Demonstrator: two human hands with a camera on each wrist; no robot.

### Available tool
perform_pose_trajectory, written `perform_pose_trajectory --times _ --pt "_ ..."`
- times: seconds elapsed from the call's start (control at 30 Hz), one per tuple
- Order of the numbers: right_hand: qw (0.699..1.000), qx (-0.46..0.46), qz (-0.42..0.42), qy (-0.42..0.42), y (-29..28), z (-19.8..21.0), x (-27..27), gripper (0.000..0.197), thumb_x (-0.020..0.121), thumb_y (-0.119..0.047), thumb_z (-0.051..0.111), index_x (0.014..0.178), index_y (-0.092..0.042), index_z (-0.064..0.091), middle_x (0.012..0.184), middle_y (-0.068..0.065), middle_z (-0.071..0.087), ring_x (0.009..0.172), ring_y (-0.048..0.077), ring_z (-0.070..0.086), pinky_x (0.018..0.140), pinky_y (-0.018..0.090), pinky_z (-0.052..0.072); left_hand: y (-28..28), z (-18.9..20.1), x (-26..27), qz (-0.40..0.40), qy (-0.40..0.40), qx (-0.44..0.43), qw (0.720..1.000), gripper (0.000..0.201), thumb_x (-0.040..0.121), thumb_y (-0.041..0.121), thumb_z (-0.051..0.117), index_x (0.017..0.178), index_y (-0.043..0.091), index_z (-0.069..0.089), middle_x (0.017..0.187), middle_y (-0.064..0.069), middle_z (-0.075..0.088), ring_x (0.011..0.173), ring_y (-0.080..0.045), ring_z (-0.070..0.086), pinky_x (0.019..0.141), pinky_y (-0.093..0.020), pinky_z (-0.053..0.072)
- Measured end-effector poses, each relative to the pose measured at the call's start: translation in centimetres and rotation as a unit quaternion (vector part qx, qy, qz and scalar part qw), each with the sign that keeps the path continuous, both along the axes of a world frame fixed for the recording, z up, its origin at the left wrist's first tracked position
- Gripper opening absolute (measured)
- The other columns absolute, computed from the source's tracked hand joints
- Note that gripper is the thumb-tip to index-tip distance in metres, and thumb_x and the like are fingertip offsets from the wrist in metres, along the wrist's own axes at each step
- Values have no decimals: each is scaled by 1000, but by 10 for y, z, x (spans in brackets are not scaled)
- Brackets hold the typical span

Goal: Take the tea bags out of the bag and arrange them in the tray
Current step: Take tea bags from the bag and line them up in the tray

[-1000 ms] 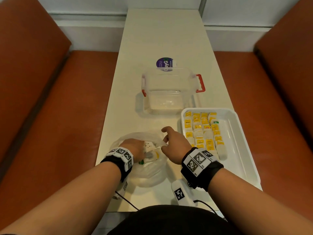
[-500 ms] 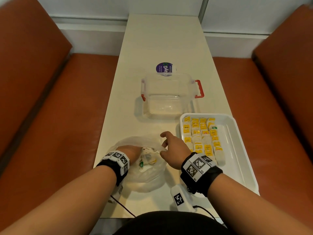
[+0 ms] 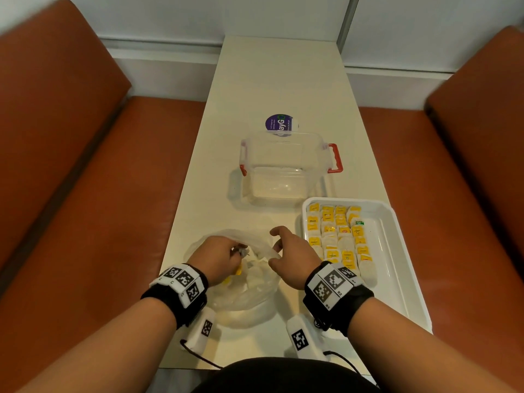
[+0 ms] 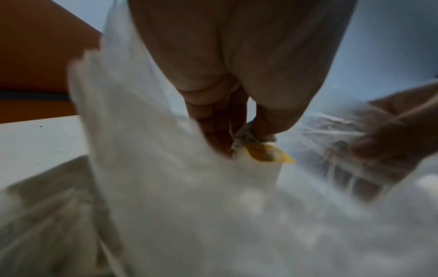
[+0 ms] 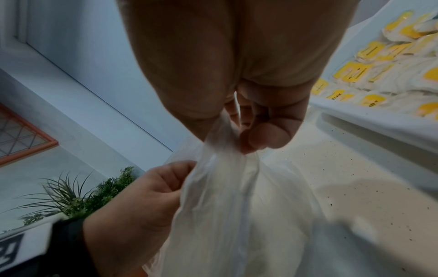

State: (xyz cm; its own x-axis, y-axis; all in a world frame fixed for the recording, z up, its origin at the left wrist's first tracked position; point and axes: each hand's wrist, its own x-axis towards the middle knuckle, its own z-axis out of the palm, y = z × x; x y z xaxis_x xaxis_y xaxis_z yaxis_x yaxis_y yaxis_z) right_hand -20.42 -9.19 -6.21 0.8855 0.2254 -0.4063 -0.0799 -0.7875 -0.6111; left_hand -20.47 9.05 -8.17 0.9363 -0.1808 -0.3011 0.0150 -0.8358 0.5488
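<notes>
Left hand (image 4: 227, 120) pinching tea bag (image 4: 258, 150) per wrist cam; right hand (image 3: 295, 251) gripping bag (image 3: 249, 290) rim.

Bag (image 4: 189, 215) blurred; tea bag (image 4: 258, 155) half hidden by fingers (image 4: 213, 127).

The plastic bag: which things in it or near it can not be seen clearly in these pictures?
- How many tea bags remain in the plastic bag: hidden by cloudy film and the left hand, head view.
- The tea bag the left hand pinches: blurred, mostly covered by plastic, left wrist view.
- Tag print in the tray: too small, head view.
- Right hand fingertips: wrapped in plastic, right wrist view.
</notes>
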Motion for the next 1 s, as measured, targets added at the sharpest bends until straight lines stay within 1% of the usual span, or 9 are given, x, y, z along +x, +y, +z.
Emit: perform_pose_trajectory --times 0.1,0.23,0.4,0.53,0.63,0.7,0.83,0.9,1.0 --pt "1000 1 0 -2 -1 -1 1 57 86 -14 60 138 -18 37 105 -4 57 90 12 51 73 20 35 8 6 -5 42 -7 -82 996 20 90 13 57 99 24 71 84 13 64 68 4 57 61 -3 38" --pt "1000 -6 7 -11 1 -1 2 56 87 -17 59 138 -17 37 111 0 59 101 18 56 76 22 37 17 18 -10 103 2 -192 976 29 87 3 56 87 30 67 74 2 65 64 -13 62 62 -22 52" --pt "999 -8 37 -23 4 3 4 54 88 -24 60 137 -17 39 115 0 58 104 17 55 77 21 37 14 42 -15 238 67 -435 866 29 91 -13 42 89 7 64 77 -8 63 62 -18 57 51 -32 54" --pt "995 32 33 -84 5 18 6 50 85 -33 64 131 -24 47 123 -5 50 100 11 53 76 17 36 17 53 -17 279 89 -515 805 23 95 -6 40 94 6 60 85 -14 62 67 -22 59 60 -43 57" --pt "978 128 12 -163 10 39 9 26 85 -32 65 110 -29 59 108 -11 54 86 4 52 68 10 36 15 60 -19 298 84 -548 777 24 96 -5 39 93 7 59 86 -13 64 68 -22 60 60 -43 58" --pt "967 171 31 -185 16 51 10 17 85 -39 66 98 -29 62 97 -14 56 82 3 53 68 11 38 13 63 -21 310 79 -560 764 23 96 -5 39 93 7 58 85 -12 65 71 -23 61 60 -41 59" --pt "967 141 103 -183 30 62 12 40 75 -59 68 99 -27 64 99 -12 54 83 1 48 71 13 37 9 66 -26 316 69 -550 770 19 96 -4 41 97 7 57 88 -16 67 73 -27 65 60 -39 58" --pt "972 97 116 -181 34 62 13 41 73 -60 71 95 -26 64 101 -9 55 88 5 49 75 20 41 6 66 -27 323 55 -542 774 18 96 -3 42 99 7 57 85 -14 69 70 -23 68 59 -36 57" --pt "976 67 118 -173 38 62 13 34 74 -53 72 86 -23 62 92 -7 55 83 8 49 67 22 38 2 64 -29 344 35 -541 766 16 96 -2 45 99 8 57 82 -11 69 65 -19 67 57 -33 57"
